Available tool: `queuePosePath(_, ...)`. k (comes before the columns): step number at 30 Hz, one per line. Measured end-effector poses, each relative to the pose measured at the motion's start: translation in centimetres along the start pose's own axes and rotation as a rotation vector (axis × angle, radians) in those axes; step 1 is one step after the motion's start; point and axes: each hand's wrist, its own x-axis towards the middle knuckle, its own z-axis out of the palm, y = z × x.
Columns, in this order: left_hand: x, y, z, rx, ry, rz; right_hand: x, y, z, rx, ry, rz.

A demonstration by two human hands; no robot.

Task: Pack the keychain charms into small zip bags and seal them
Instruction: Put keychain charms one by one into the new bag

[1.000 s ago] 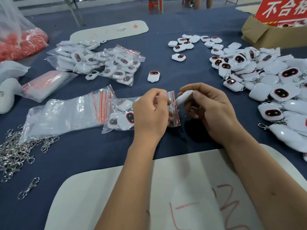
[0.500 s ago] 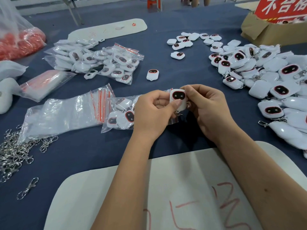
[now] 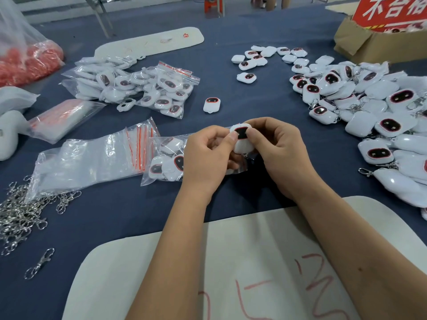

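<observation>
Both bare forearms reach in from the near edge of the worktop and converge toward its middle. The left hand [image 3: 208, 158] has its back facing up, fingers [image 3: 227, 137] curled inward, thumb tip pressed against a small white charm [image 3: 242, 140]. The right hand [image 3: 279, 151] mirrors it, knuckles up, thumb and forefinger pinching the same charm from the other side. The two thumbs nearly meet.
</observation>
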Motion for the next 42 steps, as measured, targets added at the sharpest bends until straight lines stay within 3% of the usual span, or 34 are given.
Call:
queuePosePath(9, 0.04, 0.31, -0.37, -0.14, -0.066, -0.096, 0.37, 0.1, -0.21, 0.249, -0.043, 0.116)
queuePosePath(22, -0.14, 0.09, -0.44, -0.187, -0.072, -0.028, 0.15, -0.11, -0.19, 0.238, -0.034, 0.068)
queuePosePath(30, 0.02, -0.08, 0.04, 0.073, -0.018, 0.124, 0.2, 0.12, -0.21, 0.197, -0.015, 0.037)
queuePosePath(42, -0.13, 0.22, 0.08, 0.14, 0.055, 0.183, -0.2, -0.12, -0.07, 0.166, -0.065, 0.024)
